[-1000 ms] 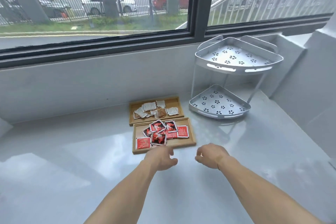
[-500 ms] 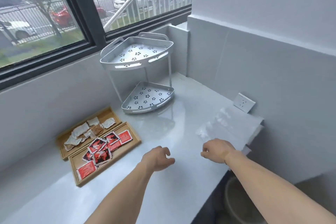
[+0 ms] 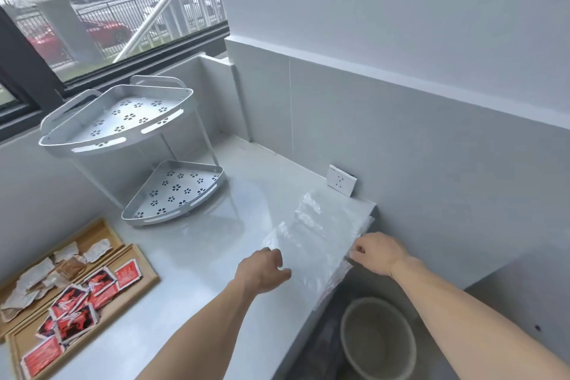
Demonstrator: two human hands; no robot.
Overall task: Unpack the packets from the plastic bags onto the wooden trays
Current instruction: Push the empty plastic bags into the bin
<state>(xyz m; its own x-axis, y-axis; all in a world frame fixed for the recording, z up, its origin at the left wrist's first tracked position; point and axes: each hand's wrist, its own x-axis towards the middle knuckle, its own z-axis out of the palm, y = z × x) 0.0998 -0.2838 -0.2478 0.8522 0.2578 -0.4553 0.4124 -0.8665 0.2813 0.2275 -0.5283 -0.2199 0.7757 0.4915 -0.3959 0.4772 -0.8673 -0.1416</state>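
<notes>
Clear, flat plastic bags (image 3: 314,234) lie on the white counter by its right edge, below a wall socket. My right hand (image 3: 381,253) is at the bags' right edge with its fingers curled down onto the plastic; the grip itself is hidden. My left hand (image 3: 262,271) hovers by the bags' left edge, fingers loosely curled and holding nothing. At the lower left stand two wooden trays: the near tray (image 3: 145,279) holds red packets (image 3: 74,308), the far tray (image 3: 101,225) holds white and brown packets (image 3: 37,274).
A two-tier white corner rack (image 3: 123,120) stands on the counter (image 3: 200,256) under the window. A wall socket (image 3: 340,179) sits on the right wall. Below the counter's right edge stands a round bin (image 3: 376,339).
My view has swung right, from the trays to the counter's right end. Both hands moved away from the trays toward the plastic bags, and my right hand now reaches their edge.
</notes>
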